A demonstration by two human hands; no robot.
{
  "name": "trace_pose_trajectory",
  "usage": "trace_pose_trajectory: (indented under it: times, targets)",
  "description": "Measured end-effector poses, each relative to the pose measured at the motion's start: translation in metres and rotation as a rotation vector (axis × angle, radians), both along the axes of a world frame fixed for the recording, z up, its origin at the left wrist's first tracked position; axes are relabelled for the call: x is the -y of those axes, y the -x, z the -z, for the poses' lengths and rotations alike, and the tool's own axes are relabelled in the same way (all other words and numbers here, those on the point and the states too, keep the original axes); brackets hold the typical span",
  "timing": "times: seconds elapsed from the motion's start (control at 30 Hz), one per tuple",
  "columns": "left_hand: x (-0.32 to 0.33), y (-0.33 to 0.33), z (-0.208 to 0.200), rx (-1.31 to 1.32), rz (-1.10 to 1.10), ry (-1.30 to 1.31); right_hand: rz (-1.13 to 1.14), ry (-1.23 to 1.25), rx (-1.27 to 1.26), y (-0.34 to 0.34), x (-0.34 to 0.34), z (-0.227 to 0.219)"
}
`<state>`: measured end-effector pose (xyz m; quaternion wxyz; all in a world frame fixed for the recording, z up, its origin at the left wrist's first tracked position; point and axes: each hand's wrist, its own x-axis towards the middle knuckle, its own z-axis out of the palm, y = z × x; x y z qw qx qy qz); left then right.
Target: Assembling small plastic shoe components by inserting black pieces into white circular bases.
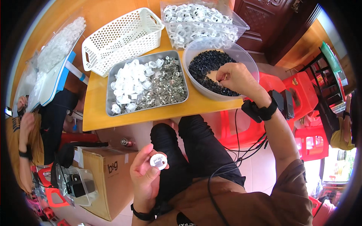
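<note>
My left hand (145, 171) holds a small round white plastic part (158, 161) over my lap, pinched between thumb and fingers. My right hand (235, 77) reaches into a round clear bowl (196, 47) of small black pieces (205, 66), its fingers closed as if pinching some of them. Between the two sits a metal tray (109, 100) holding white plastic parts (130, 81) on its left and small metal pieces (166, 86) on its right.
A white perforated basket (120, 39) lies at the back of the yellow table (94, 113). A clear tub of white rings (200, 20) stands behind the bowl. A cardboard box (109, 180) is on the floor at my left, red stools (303, 90) at my right. Another person (22, 139) sits far left.
</note>
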<state>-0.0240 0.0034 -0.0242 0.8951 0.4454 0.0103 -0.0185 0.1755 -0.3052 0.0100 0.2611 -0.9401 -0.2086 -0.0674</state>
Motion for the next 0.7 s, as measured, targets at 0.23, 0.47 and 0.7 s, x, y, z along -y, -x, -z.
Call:
trace_pose_trajectory:
  times: [0.23, 0.47, 0.7]
  targets:
    - [0.011, 0.0, -0.006, 0.069, -0.012, -0.041, 0.064, -0.091, -0.032, 0.012, 0.008, -0.008]
    - [0.014, 0.001, -0.006, 0.02, 0.017, -0.065, -0.034, -0.537, 0.004, 0.084, -0.033, -0.04]
    - [0.016, 0.0, -0.012, -0.015, 0.09, -0.295, -0.294, -1.235, -0.804, 0.139, -0.084, 0.007]
